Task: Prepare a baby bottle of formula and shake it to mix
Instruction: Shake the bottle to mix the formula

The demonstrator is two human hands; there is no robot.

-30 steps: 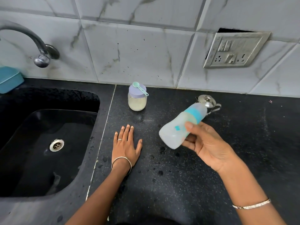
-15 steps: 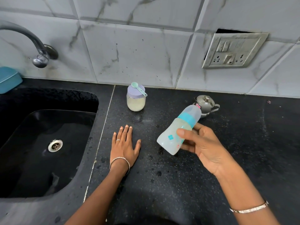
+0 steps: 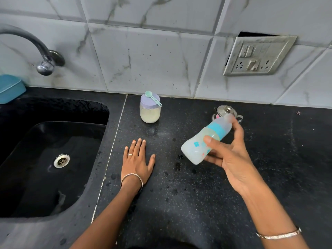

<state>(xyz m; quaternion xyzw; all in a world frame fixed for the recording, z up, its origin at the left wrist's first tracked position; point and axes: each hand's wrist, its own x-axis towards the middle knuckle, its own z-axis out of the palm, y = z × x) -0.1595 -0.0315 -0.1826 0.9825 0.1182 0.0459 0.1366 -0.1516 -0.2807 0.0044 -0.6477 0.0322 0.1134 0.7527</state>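
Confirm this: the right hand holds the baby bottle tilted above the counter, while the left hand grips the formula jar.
Wrong on the left hand: the head view shows it lying flat and open on the counter, apart from the formula jar. The right hand does hold the baby bottle tilted above the counter.

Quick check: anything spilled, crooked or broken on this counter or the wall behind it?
Two things. The switch and socket plate sits crooked, with a dark gap above it. Dark wet-looking spots dot the counter below the tilted bottle in the right hand; whether they leaked from it I cannot tell.
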